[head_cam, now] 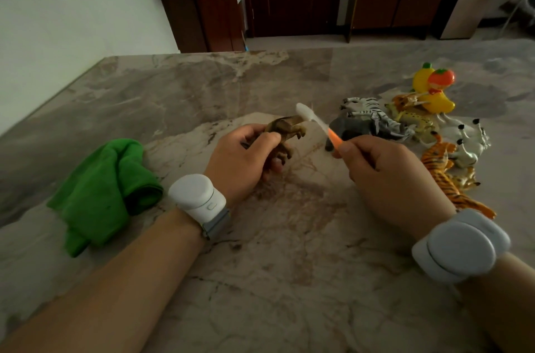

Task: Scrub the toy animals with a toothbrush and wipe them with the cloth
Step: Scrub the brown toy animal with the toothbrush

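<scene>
The fingers (267, 138) of the left hand (243, 159) are curled round a small brown plastic toy animal (286, 131), holding it just above the marbled stone surface (260, 266). The right hand (385, 173) pinches the orange end of a slim white-and-orange toothbrush (318, 124). Its white head lies against the brown animal's back, so I'd say this one is being scrubbed.

Out to the right, the other toys lie in a loose heap on the surface: a black-and-white striped zebra (367, 108), a grey elephant (356, 128), a spotted yellow cat (417, 119), an orange striped tiger (443, 172) and a white horse (469, 140). A yellow-and-orange plastic fruit toy (434, 86) sits behind them. None is set apart as finished, and I can't tell from here whether any has been cleaned.

Away to the left a crumpled green cloth (104, 193) lies near the left wrist, with neither hand on it. My guess is that the job is in its early part. The brown animal has yet to be wiped, and the whole heap looks left to do.
</scene>
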`<action>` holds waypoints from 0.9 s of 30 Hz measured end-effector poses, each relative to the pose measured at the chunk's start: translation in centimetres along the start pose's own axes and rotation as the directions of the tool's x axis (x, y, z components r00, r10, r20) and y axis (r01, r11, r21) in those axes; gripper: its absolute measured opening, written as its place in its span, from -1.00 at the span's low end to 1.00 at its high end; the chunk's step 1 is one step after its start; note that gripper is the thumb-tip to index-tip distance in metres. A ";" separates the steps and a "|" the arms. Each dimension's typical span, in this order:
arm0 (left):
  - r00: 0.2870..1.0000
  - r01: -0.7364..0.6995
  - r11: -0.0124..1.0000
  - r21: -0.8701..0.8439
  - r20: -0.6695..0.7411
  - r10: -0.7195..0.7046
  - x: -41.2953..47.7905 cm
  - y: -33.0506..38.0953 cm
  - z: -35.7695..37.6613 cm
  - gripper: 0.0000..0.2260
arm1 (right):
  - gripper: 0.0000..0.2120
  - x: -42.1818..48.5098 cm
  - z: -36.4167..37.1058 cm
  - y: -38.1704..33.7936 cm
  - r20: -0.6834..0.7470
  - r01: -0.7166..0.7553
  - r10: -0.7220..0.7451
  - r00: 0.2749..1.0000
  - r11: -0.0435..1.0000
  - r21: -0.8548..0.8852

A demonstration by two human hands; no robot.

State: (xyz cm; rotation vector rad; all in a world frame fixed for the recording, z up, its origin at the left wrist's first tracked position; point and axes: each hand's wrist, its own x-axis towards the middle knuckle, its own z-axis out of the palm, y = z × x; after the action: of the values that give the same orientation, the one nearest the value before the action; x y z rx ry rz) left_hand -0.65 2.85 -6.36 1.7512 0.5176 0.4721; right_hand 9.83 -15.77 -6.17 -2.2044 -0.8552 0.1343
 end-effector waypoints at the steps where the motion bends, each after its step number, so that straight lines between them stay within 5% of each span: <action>1: 1.000 0.009 1.000 0.008 0.002 -0.009 0.0 0.0 0.0 -0.80 | -0.75 -0.2 0.1 -0.4 0.037 0.015 -0.015 0.999 1.000 0.021; 9: 0.999 0.026 0.999 -0.027 -0.037 -0.027 0.0 0.0 0.1 -0.78 | -0.77 0.0 -0.1 -0.3 0.016 -0.038 0.037 0.999 0.998 0.055; 17: 0.995 0.077 0.960 -0.270 -0.040 -0.091 -0.1 0.6 0.3 -0.78 | -0.72 -0.2 0.1 -0.6 0.085 -0.021 0.015 0.996 0.998 0.061; 27: 0.991 0.105 0.976 -0.191 -0.063 -0.119 0.1 0.2 0.5 -0.67 | -0.71 -0.1 0.1 -0.3 0.076 -0.022 0.022 0.997 1.000 0.005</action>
State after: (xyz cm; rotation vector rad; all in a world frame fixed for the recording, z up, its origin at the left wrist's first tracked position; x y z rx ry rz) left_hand -0.28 2.49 -6.23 1.5199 0.6022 0.4914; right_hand 9.61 -15.63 -6.03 -2.2157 -0.8712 0.2322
